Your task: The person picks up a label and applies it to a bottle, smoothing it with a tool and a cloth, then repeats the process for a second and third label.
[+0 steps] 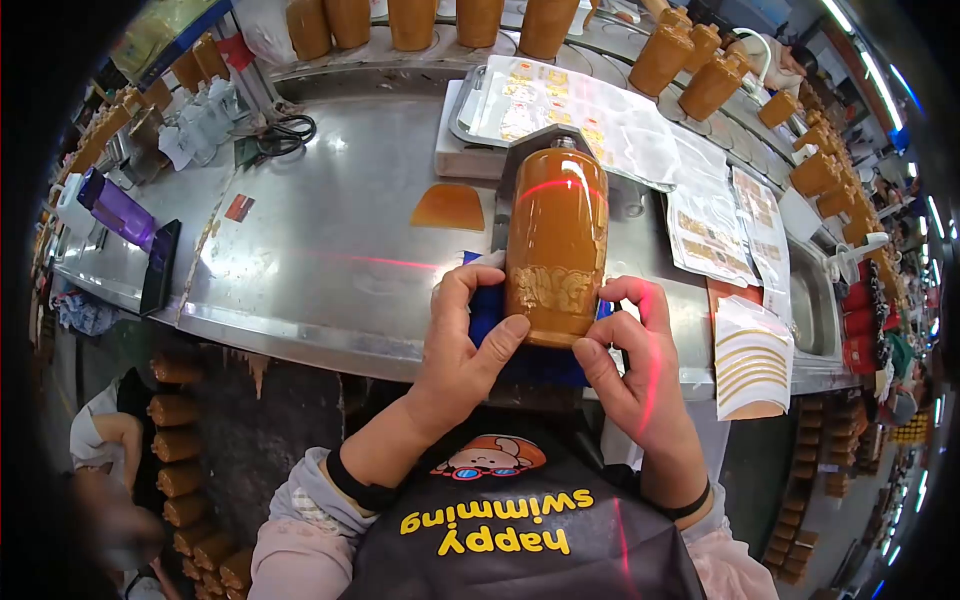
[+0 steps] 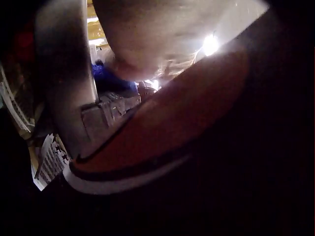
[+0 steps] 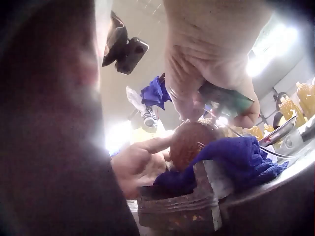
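Note:
A glossy brown bottle (image 1: 556, 225) lies in a cradle lined with blue cloth (image 3: 234, 155), its neck pointing away from me. Near its base, a gold relief decal (image 1: 550, 288) wraps across the upper face. My left hand (image 1: 455, 335) holds the bottle's left side, thumb over the lower edge and bent fingers along the flank. On the other side, my right hand (image 1: 635, 350) has its bent index finger at the decal's right end and its thumb by the base. In the right wrist view the base of the bottle shows between both hands. The left wrist view is mostly dark.
Sheets of gold decals (image 1: 560, 100) lie behind the bottle, with more at the right (image 1: 708, 230). A card with curved gold strips (image 1: 752, 360) sits at the front right edge. An amber flexible scraper (image 1: 447, 207), scissors (image 1: 287, 135) and a phone (image 1: 160, 267) lie leftward. Brown bottles (image 1: 412, 22) line the back.

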